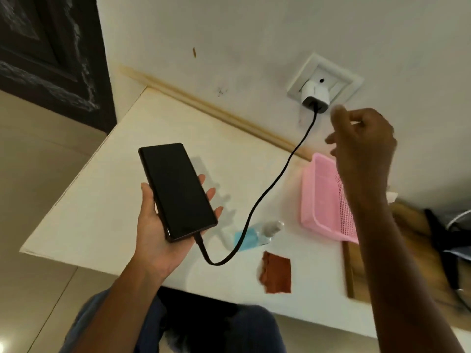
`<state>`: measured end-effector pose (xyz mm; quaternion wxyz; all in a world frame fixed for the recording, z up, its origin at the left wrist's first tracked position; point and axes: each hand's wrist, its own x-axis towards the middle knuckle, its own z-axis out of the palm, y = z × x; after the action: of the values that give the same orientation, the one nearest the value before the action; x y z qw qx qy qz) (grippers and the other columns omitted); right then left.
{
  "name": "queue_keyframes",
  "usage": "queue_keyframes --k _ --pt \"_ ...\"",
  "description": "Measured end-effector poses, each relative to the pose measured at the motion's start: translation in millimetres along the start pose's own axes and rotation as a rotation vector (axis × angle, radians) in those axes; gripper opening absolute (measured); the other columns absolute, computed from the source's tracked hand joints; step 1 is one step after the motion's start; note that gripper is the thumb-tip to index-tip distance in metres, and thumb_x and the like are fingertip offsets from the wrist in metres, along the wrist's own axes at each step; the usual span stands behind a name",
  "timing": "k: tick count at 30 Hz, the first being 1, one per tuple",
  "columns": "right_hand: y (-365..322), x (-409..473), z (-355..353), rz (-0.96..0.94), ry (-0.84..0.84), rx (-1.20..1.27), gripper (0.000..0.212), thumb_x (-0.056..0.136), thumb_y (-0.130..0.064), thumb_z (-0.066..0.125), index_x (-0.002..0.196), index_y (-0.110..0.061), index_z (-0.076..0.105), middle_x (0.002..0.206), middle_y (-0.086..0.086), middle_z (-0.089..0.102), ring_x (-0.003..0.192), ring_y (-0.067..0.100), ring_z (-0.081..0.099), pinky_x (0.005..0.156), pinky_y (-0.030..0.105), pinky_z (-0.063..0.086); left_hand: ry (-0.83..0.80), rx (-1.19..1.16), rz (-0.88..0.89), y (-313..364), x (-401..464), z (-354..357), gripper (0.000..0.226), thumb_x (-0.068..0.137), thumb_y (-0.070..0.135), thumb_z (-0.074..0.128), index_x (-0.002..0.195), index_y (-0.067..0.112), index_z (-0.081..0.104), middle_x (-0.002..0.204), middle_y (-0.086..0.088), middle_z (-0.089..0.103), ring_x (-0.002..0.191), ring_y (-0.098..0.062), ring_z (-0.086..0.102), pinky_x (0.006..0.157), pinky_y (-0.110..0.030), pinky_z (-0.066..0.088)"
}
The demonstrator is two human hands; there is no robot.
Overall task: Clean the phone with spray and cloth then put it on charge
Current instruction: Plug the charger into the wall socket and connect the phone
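Note:
My left hand [155, 225] holds a black phone [177, 191] flat in its palm, screen up and dark, above the white table [102, 194]. A black cable [275, 184] is plugged into the phone's lower end and runs up to a white charger [314, 94] seated in the wall socket [341, 80]. My right hand [362, 141] hovers raised just right of the charger, fingers loosely curled, holding nothing. A spray bottle [267, 231] with a blue label lies on the table under the cable. A rust-red cloth [276, 272] lies near the table's front edge.
A pink plastic basket [323, 197] stands on the table at the right, partly behind my right forearm. A wooden surface with a dark bag [448, 235] lies beyond it. A dark door [48, 47] is at the upper left.

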<state>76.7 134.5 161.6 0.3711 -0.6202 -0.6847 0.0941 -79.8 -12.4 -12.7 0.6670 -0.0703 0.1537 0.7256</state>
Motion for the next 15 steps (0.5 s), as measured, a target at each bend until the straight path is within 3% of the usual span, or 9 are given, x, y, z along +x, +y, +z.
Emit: queue_keyframes --k 2,5,7,11,15 --pt "10 38 20 0.027 -0.051 -0.275 0.047 0.083 -0.06 0.044 0.087 -0.016 0.06 0.082 0.004 0.066 0.085 0.027 0.063 0.071 0.03 0.043 -0.004 0.002 0.004 1 0 1 0.065 0.089 0.069 0.032 0.135 0.028 0.054 0.137 -0.006 0.057 0.121 -0.031 0.057 0.088 -0.055 0.052" --pt "17 70 46 -0.002 -0.154 -0.486 0.059 0.08 -0.069 0.045 0.079 -0.01 0.051 0.076 0.006 0.052 0.086 0.032 0.059 0.068 0.032 0.036 -0.008 -0.001 0.013 1 -1 0 0.063 0.088 0.069 0.033 0.132 0.03 0.057 0.137 -0.006 0.057 0.122 -0.031 0.057 0.089 -0.056 0.051" --pt "19 80 58 -0.024 -0.158 -0.53 0.058 0.078 -0.069 0.049 0.077 -0.011 0.046 0.077 0.008 0.051 0.089 0.034 0.059 0.068 0.034 0.035 -0.008 -0.002 0.015 3 0 -1 0.062 0.088 0.069 0.034 0.132 0.03 0.057 0.137 -0.007 0.057 0.122 -0.032 0.057 0.09 -0.057 0.05" --pt "29 89 67 -0.073 -0.07 -0.56 0.058 0.08 -0.061 0.056 0.089 -0.004 0.057 0.095 0.017 0.064 0.093 0.037 0.06 0.066 0.034 0.036 -0.007 -0.013 0.006 4 0 -2 0.064 0.086 0.069 0.038 0.132 0.029 0.056 0.136 -0.007 0.058 0.121 -0.032 0.057 0.089 -0.056 0.051" --pt "32 86 70 -0.069 -0.047 -0.512 0.055 0.083 -0.057 0.057 0.089 -0.002 0.057 0.093 0.018 0.065 0.092 0.037 0.06 0.065 0.034 0.037 -0.002 -0.018 -0.015 2 0 -2 0.064 0.087 0.069 0.037 0.132 0.028 0.056 0.136 -0.007 0.058 0.121 -0.031 0.057 0.089 -0.055 0.051"
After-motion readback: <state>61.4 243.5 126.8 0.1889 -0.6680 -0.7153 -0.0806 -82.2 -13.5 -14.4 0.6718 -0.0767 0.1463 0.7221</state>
